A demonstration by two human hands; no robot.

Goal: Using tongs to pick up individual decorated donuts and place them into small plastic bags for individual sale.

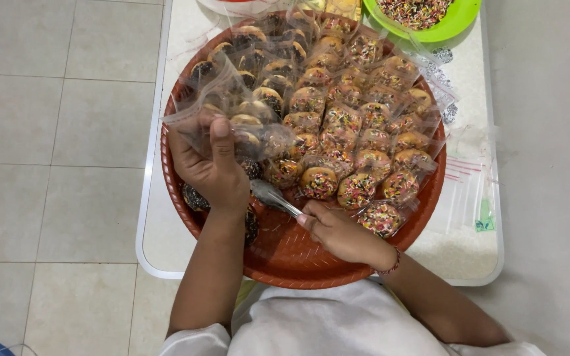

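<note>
My left hand [211,168] holds up a clear plastic bag [196,122] over the left side of a round red woven tray [285,254]. My right hand [339,232] grips metal tongs [273,198] whose tip points toward the left hand. The tray is packed with several small donuts in clear bags, rainbow-sprinkled ones [357,188] on the right and chocolate-sprinkled ones [268,99] at the upper left. A few unwrapped dark donuts [194,196] lie on the tray beside and partly under my left hand.
The tray rests on a small white table [166,264] over a tiled floor. A green bowl [460,20] of coloured sprinkles stands at the back right. A stack of clear empty bags [473,191] lies at the table's right edge.
</note>
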